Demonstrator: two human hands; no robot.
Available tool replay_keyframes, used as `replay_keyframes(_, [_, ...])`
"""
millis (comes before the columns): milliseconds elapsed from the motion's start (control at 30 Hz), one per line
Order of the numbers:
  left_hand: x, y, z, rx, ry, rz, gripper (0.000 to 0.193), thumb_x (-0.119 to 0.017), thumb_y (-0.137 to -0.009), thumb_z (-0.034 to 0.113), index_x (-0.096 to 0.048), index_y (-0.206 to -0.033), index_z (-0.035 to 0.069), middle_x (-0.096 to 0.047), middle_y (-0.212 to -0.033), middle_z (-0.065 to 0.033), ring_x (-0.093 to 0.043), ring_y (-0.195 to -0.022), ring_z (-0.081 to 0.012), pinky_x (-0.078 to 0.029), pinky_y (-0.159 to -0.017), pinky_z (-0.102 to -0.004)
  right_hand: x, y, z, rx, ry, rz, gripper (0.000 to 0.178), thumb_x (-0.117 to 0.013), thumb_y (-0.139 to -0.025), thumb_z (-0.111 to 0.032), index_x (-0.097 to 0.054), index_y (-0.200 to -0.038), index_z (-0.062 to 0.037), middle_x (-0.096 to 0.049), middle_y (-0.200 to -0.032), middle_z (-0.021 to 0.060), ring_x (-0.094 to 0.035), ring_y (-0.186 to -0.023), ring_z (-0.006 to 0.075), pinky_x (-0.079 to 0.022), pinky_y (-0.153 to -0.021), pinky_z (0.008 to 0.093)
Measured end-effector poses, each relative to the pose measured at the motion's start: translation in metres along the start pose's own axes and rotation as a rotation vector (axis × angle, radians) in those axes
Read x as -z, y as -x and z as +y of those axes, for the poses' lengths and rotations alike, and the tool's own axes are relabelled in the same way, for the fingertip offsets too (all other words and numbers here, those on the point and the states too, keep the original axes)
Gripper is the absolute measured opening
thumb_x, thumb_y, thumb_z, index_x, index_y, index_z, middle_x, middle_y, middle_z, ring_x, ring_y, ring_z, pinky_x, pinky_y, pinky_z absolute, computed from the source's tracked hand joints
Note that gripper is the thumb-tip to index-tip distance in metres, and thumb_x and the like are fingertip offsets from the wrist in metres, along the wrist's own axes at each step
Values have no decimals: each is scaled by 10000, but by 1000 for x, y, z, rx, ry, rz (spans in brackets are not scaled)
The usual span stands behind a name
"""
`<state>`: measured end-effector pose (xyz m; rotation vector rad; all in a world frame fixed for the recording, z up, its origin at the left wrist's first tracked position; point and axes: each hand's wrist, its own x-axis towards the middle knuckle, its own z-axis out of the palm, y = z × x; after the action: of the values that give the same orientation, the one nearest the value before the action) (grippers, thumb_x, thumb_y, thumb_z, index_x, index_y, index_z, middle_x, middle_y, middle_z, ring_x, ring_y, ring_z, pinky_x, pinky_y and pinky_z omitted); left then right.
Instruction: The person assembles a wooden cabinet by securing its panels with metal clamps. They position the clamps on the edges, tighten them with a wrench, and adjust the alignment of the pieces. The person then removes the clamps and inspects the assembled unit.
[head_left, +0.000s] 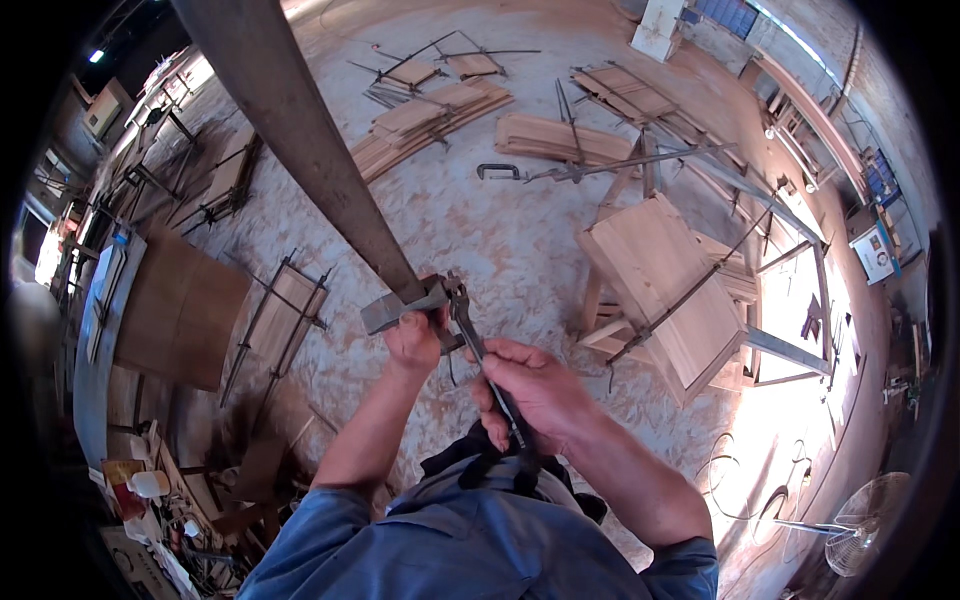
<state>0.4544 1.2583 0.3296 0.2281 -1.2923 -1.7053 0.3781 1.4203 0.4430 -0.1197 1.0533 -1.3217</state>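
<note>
A long, dark steel bar [315, 140] runs from the upper left down to a metal clamp head [385, 312] in front of my body. My left hand [414, 340] grips this clamp head from below, its fingers partly hidden behind the metal. My right hand [530, 390] is closed round a dark wrench [470, 327], with the thumb along its shaft. The upper end of the wrench meets the right side of the clamp head, close to my left fingers. Its lower end points toward my waist.
A clamped wooden panel [665, 285] rests on a stand to the right. Stacked boards [440, 118] and more clamped panels lie across the dusty floor ahead. A brown board [180, 305] and a cluttered bench stand left. A wire-caged fan [865, 525] is at lower right.
</note>
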Motion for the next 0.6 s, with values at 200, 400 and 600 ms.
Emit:
replay_keyframes(200, [3,20,-16,145,47,113,676,-546,-841,636,-534,-1154,37,-587,-864,-58,-539,-683,-146,-429,-552,-286,1,-11,21,-14,-26,100,173,-458,-1008,-217,-547,-1067,-80,-468,-655,7,-374,-432,66,-288,-352,234])
replay_keyframes(400, [14,27,-47,153,-159,198,593,-463,-916,559,-574,-1104,7,-606,-916,-49,-560,-755,-130,-450,-645,-267,4,-49,73,232,90,244,206,-490,-992,-256,-548,-920,-71,-449,-599,-13,-376,-416,59,-303,-355,241])
replay_keyframes(600, [74,30,-120,-467,-1027,176,195,-715,-791,150,-626,-894,10,-612,-739,-152,-571,-596,-301,-434,-507,-372,14,-57,81,312,201,277,251,-467,-993,-263,-540,-892,-45,-457,-592,4,-406,-412,92,-311,-358,278])
